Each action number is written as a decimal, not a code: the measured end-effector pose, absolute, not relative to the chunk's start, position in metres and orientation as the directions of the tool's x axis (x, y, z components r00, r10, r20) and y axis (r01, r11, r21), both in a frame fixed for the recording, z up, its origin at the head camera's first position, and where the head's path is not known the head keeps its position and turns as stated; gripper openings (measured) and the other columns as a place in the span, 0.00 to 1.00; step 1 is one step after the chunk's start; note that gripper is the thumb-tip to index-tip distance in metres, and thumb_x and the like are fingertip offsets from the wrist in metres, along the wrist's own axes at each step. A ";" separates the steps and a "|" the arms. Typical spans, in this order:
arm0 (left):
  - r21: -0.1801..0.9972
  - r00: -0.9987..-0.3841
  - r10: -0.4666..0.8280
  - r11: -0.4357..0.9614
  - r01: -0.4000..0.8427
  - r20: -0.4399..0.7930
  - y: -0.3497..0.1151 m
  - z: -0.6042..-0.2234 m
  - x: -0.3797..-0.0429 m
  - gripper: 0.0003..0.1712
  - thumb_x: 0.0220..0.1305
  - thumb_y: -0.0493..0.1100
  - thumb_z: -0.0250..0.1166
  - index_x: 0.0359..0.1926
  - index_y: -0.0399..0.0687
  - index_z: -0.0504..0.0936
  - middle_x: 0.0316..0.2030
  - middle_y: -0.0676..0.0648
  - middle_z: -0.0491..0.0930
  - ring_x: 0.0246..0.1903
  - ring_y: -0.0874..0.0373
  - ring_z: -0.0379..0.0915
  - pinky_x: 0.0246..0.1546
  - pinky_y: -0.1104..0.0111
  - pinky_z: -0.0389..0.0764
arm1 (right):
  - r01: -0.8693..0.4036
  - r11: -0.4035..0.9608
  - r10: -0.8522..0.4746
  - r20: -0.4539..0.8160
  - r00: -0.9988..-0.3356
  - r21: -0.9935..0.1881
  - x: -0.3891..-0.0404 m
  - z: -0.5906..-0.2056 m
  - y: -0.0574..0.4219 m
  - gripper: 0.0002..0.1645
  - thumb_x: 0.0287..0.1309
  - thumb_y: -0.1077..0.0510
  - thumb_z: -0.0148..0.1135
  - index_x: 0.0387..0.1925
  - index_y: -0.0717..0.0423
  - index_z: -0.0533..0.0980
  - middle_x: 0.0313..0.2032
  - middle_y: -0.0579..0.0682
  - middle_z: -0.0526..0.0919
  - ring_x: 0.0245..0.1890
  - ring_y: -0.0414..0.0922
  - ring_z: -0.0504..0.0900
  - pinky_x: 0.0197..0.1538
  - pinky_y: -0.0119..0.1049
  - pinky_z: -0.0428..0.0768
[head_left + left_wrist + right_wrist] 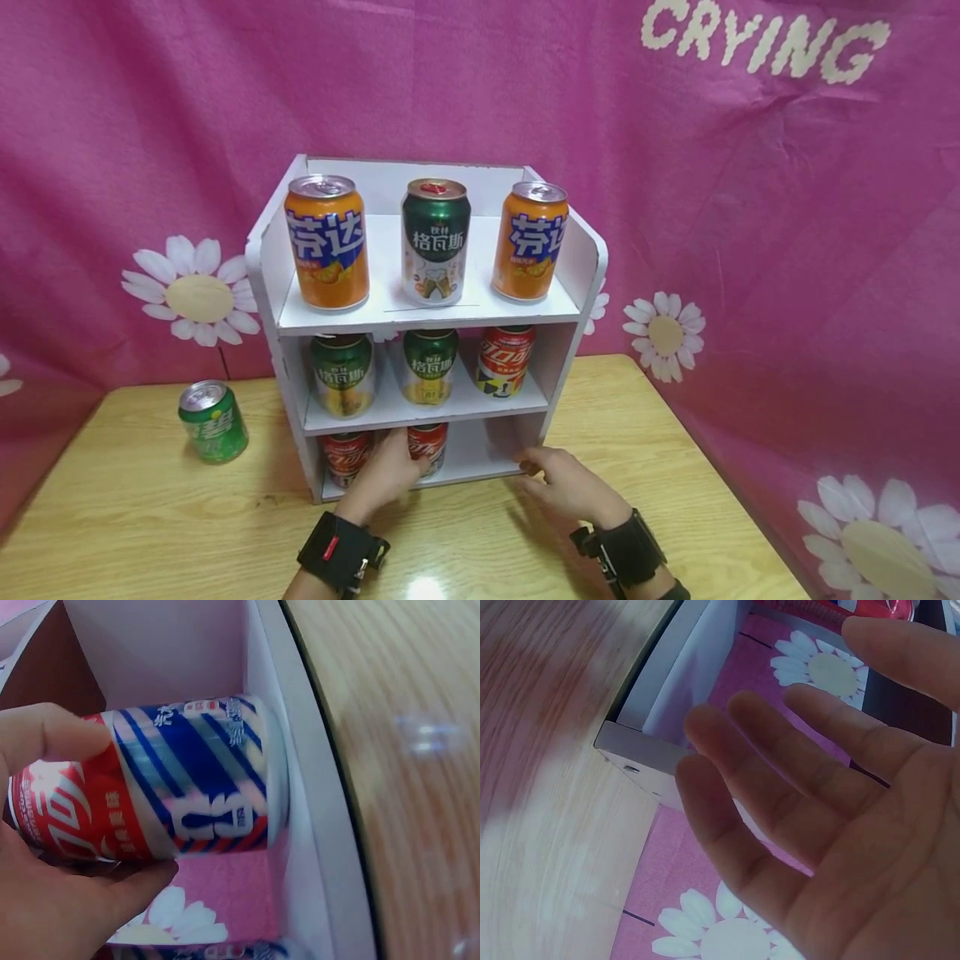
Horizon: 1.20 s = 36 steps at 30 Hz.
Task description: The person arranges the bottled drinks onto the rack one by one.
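Note:
My left hand [392,468] grips a red cola can [429,442] in the middle of the bottom shelf. Seen from the left wrist, thumb and fingers lie on either side of the can's red upper part, and its blue-striped lower part [187,765] is at the shelf board. Left of that hand stands another red can [345,457], partly hidden. My right hand [566,486] is at the lower right corner of the white shelf unit [431,318]. Its fingers [780,802] are loosely bent and hold nothing; whether they touch the edge I cannot tell.
Two orange cans [330,250] flank a green-and-white can [437,242] on top. The middle shelf bears two green-and-gold cans [429,367] and a red-and-yellow can [506,358]. A green can [215,425] stands left on the wooden table [150,525]. Behind hangs a pink flowered cloth [465,75].

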<state>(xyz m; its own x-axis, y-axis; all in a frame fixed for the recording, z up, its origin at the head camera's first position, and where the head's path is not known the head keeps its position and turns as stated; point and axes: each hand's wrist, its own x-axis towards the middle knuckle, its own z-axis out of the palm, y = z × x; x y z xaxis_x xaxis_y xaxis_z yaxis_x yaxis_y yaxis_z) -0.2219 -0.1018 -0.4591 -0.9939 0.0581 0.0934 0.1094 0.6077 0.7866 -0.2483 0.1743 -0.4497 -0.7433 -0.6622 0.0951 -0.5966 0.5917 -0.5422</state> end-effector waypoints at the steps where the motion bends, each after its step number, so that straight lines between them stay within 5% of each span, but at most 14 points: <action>1: 0.776 -0.994 0.052 0.621 0.110 0.099 -0.101 -0.460 -0.222 0.34 0.55 0.37 0.66 0.61 0.33 0.64 0.48 0.36 0.76 0.48 0.42 0.74 0.46 0.50 0.75 | -0.598 0.590 -0.664 0.096 -0.742 -0.543 -0.248 -0.450 0.174 0.14 0.60 0.61 0.61 0.45 0.67 0.76 0.38 0.57 0.82 0.40 0.54 0.81 0.45 0.48 0.79; 16: 0.765 -0.994 0.065 0.635 0.112 0.091 -0.102 -0.461 -0.222 0.38 0.56 0.36 0.66 0.65 0.33 0.59 0.53 0.33 0.73 0.52 0.40 0.71 0.48 0.49 0.74 | -0.600 0.589 -0.663 0.102 -0.742 -0.541 -0.249 -0.452 0.174 0.14 0.60 0.60 0.61 0.44 0.66 0.76 0.38 0.57 0.82 0.40 0.53 0.81 0.45 0.48 0.79; 24: 0.712 -0.988 0.031 0.689 0.133 0.154 -0.099 -0.460 -0.223 0.37 0.53 0.42 0.72 0.59 0.34 0.66 0.45 0.36 0.78 0.45 0.42 0.76 0.43 0.52 0.77 | -0.602 0.597 -0.663 0.096 -0.742 -0.530 -0.249 -0.451 0.174 0.15 0.61 0.59 0.61 0.44 0.66 0.76 0.38 0.56 0.82 0.40 0.52 0.81 0.45 0.46 0.79; 36: 0.810 -0.994 0.042 0.578 0.103 0.097 -0.099 -0.466 -0.225 0.35 0.55 0.37 0.69 0.61 0.35 0.63 0.50 0.37 0.76 0.50 0.42 0.73 0.49 0.50 0.74 | -0.598 0.603 -0.657 0.097 -0.748 -0.528 -0.249 -0.451 0.174 0.14 0.61 0.60 0.61 0.44 0.66 0.76 0.38 0.57 0.82 0.40 0.53 0.81 0.45 0.48 0.78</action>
<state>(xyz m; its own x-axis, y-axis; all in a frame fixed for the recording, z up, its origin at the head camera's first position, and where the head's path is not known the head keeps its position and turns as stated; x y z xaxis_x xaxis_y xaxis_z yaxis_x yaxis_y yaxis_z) -0.2247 -0.0991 -0.4664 -0.9944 0.0423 0.0968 0.1034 0.5779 0.8095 -0.2492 0.1742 -0.4513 -0.7475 -0.6572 0.0965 -0.5982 0.6028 -0.5280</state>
